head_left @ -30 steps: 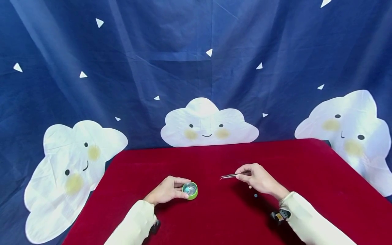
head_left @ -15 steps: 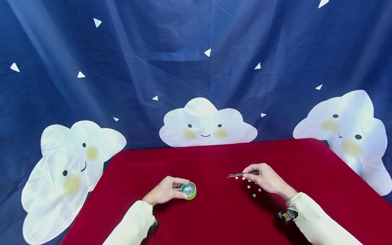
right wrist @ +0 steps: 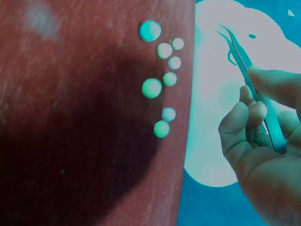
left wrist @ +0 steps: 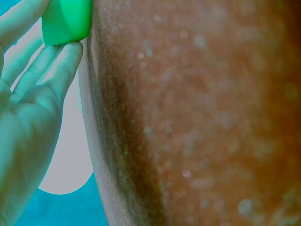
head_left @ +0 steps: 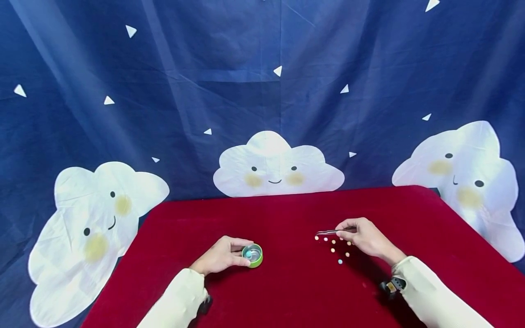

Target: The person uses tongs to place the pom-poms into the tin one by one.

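Note:
My left hand (head_left: 223, 254) grips a small round tin (head_left: 257, 264), green outside and silvery inside, between thumb and fingers. A light-blue ball (head_left: 249, 253) shows inside it. The tin's green wall (left wrist: 68, 21) fills the top left of the left wrist view, with fingertips against it. On the right, my other hand (head_left: 365, 237) pinches dark curved-tip tweezers (head_left: 326, 232). Their tips lie slightly apart in the right wrist view, with nothing visible between them. Several small pale balls and one blue ball (head_left: 340, 261) lie scattered below and beside the tweezers, partly under the hand.
A red cloth (head_left: 287, 291) covers the table. Behind its far edge hangs a dark blue curtain (head_left: 246, 105) printed with white clouds and triangles. The tin and the loose balls stand apart, with red cloth between them.
My right hand has moved rightward with the tweezers, whose tips are now over the loose balls. More of those balls have come into sight. The left hand and the tin stay in place.

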Demonstrator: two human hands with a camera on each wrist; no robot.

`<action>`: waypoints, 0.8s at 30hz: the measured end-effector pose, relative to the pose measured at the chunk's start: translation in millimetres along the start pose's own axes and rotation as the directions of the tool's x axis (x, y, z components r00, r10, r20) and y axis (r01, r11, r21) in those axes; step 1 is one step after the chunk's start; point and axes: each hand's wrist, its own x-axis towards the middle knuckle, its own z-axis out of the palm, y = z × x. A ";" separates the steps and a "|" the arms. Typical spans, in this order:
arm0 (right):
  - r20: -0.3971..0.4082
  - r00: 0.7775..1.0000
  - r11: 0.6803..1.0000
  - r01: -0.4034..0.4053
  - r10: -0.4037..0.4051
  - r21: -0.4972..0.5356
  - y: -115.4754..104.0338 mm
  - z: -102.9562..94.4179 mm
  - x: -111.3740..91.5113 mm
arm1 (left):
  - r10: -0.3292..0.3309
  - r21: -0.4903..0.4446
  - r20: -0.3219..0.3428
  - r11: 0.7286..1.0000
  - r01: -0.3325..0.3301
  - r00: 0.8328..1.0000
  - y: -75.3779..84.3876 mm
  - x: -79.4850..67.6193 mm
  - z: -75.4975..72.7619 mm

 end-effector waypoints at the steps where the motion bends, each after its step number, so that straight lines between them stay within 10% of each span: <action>1: -0.002 1.000 1.000 -0.004 0.004 0.000 1.3 0.3 0.3 | 0.001 0.000 0.001 1.000 -0.001 1.000 -0.3 -0.1 -0.2; 24: -0.001 1.000 0.998 -0.020 0.020 -0.056 18.8 4.8 9.5 | -0.024 0.004 -0.018 1.000 0.024 1.000 4.9 -1.3 -0.3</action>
